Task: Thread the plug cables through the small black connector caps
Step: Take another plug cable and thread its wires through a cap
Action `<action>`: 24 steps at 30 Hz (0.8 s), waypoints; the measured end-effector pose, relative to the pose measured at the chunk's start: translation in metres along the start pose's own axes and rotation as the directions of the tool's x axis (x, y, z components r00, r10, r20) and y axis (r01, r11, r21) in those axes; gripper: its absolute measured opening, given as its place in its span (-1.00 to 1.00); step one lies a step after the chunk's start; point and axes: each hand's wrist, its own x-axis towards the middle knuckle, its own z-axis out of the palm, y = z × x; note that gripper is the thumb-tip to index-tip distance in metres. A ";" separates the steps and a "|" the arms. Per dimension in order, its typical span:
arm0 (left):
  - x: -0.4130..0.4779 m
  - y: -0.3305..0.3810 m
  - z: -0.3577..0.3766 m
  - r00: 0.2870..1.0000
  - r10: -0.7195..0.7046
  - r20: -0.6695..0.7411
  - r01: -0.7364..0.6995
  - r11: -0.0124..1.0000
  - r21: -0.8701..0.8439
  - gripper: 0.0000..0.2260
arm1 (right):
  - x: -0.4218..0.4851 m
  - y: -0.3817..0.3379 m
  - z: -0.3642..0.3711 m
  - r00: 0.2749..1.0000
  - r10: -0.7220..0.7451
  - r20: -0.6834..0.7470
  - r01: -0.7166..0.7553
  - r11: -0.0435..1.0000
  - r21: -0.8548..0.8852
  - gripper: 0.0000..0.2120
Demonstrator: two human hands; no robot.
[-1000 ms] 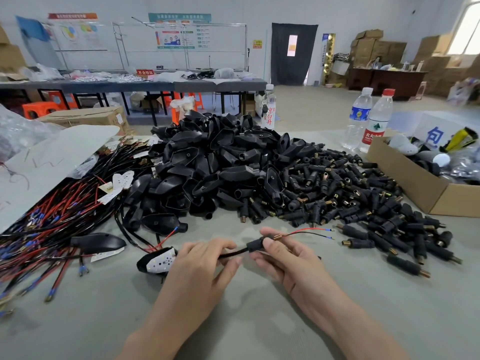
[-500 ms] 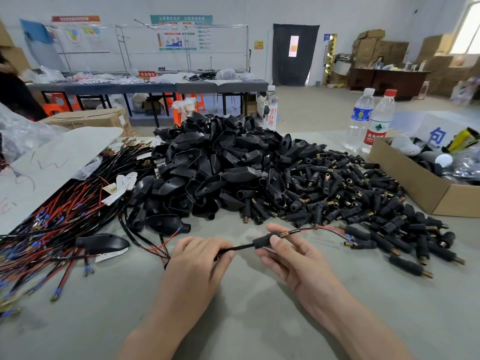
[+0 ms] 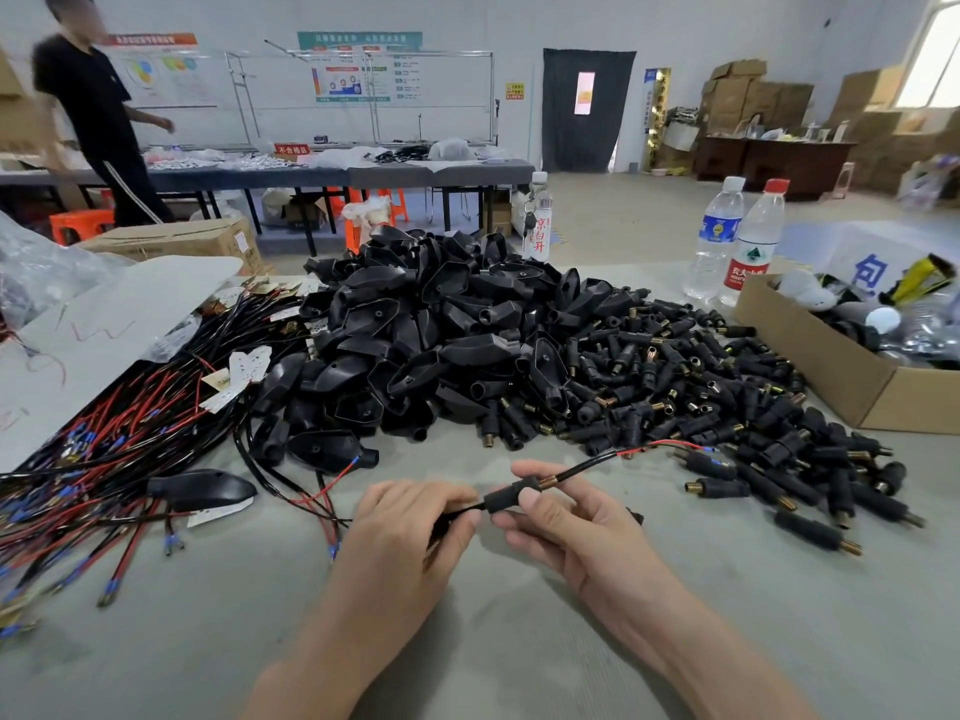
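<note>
One cap (image 3: 506, 497) threaded onto cable (image 3: 587, 466), near centre over bench (image 3: 519, 657) — right hand (image 3: 566, 532) grip pinching cap, left hand (image 3: 405, 532) pinching cable. Cap pile (image 3: 727, 407) right, cable bundle (image 3: 104, 459) left — bulk not yet done.

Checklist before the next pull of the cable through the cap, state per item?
1. Threading: ok, the cable runs through the cap and out its brass end.
2. Grip on cap: ok, the right hand pinches it.
3. Grip on cable: ok, the left hand holds it behind the cap.
4. Snag risk: cannot tell, the red wire end lies at the edge of the pile of loose caps.
5. Plug end: cannot tell, hidden under the left hand.
</note>
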 end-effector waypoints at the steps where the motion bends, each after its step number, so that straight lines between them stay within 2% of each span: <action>1: 0.000 -0.002 -0.002 0.999 -0.033 0.014 0.033 0.999 -0.012 -0.81 | 0.000 -0.001 -0.001 1.000 -0.009 -0.004 0.010 1.000 0.006 -0.70; 5: -0.001 -0.007 -0.007 0.995 -0.053 0.081 0.055 0.998 -0.022 -0.85 | 0.000 -0.002 -0.003 1.000 -0.015 -0.008 0.015 1.000 0.023 -0.67; 11: -0.001 0.003 -0.004 0.995 -0.032 0.096 0.039 0.997 -0.071 -0.86 | -0.001 0.005 0.002 1.000 0.013 0.020 -0.013 1.000 0.006 -0.66; 14: -0.003 0.001 -0.004 0.989 -0.111 0.102 0.119 0.990 -0.082 -0.80 | -0.001 0.003 0.001 1.000 0.001 -0.001 -0.001 1.000 0.006 -0.60; 16: -0.005 -0.004 -0.004 0.973 -0.174 0.150 0.189 0.978 -0.092 -0.76 | 0.000 0.001 -0.001 1.000 0.000 -0.005 0.000 0.999 0.045 -0.64; 19: -0.009 -0.007 -0.005 0.954 -0.205 0.219 0.232 0.967 -0.108 -0.71 | 0.000 0.000 -0.003 1.000 0.006 -0.013 -0.004 0.994 0.108 -0.68; 24: -0.008 -0.008 -0.006 0.942 -0.240 0.235 0.275 0.953 -0.130 -0.74 | 0.001 -0.004 -0.003 0.996 -0.005 -0.089 0.019 0.988 0.155 -0.73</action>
